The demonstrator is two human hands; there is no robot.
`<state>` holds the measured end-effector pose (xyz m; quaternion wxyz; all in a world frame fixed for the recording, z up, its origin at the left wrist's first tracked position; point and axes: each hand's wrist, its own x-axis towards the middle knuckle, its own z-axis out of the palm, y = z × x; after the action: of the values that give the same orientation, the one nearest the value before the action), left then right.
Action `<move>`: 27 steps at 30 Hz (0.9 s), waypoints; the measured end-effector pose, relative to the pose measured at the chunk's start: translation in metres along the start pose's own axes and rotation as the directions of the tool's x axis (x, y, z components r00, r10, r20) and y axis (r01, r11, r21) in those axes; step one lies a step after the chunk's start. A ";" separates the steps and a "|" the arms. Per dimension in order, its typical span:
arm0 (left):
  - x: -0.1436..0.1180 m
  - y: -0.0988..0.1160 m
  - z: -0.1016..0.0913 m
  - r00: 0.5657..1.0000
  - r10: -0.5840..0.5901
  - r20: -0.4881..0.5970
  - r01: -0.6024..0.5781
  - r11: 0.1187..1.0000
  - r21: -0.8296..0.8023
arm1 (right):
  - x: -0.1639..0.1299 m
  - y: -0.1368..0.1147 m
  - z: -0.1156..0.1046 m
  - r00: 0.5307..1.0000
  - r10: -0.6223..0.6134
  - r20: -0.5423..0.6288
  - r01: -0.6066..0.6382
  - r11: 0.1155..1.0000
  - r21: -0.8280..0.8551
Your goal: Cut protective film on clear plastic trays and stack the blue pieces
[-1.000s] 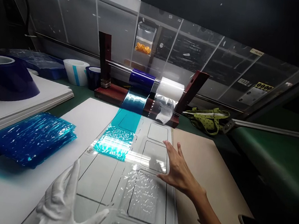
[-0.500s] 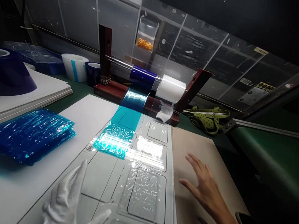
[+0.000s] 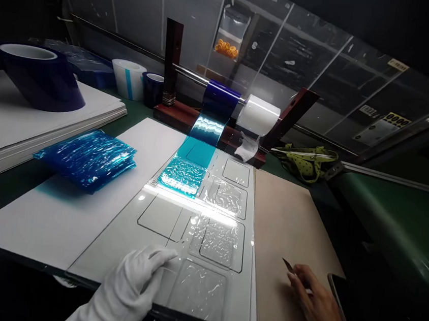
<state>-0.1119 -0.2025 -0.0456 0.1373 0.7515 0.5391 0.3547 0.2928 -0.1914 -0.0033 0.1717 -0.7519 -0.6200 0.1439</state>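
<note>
My left hand (image 3: 135, 277), in a white glove, is over the near edge of a glass sheet (image 3: 113, 244) marked with dark outlined panels. Its fingers are bent and drawn together; what they hold, if anything, I cannot make out. Clear film pieces (image 3: 199, 289) lie on the panels to its right. Farther up the sheet, blue film (image 3: 184, 174) runs down from a blue roll (image 3: 221, 94). My bare right hand (image 3: 313, 298) is closed on a thin pointed blade (image 3: 287, 264), its tip aimed up and left, above a brown board (image 3: 281, 213).
A reddish wooden stand (image 3: 176, 117) carries the blue roll and a white roll (image 3: 259, 115). On the left are a stack of blue film pieces (image 3: 88, 160), white sheets (image 3: 103, 121) and a large blue roll (image 3: 42, 81). A green dotted pouch (image 3: 306, 162) lies behind the board.
My right hand has gone from spread fingers to gripping the pointed blade that lay on the board. My left hand's spread fingers have drawn together near the sheet's edge. The view has shifted.
</note>
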 end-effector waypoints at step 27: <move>0.016 0.017 -0.008 0.913 -0.032 0.406 -0.088 0.958 0.274 | 0.002 -0.186 0.053 0.717 -0.589 0.374 0.695 0.650 -0.309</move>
<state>-0.1027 -0.1956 -0.0238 0.1311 0.8282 0.5334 0.1110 0.1063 -0.1533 0.0302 -0.0340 -0.4762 -0.8784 0.0231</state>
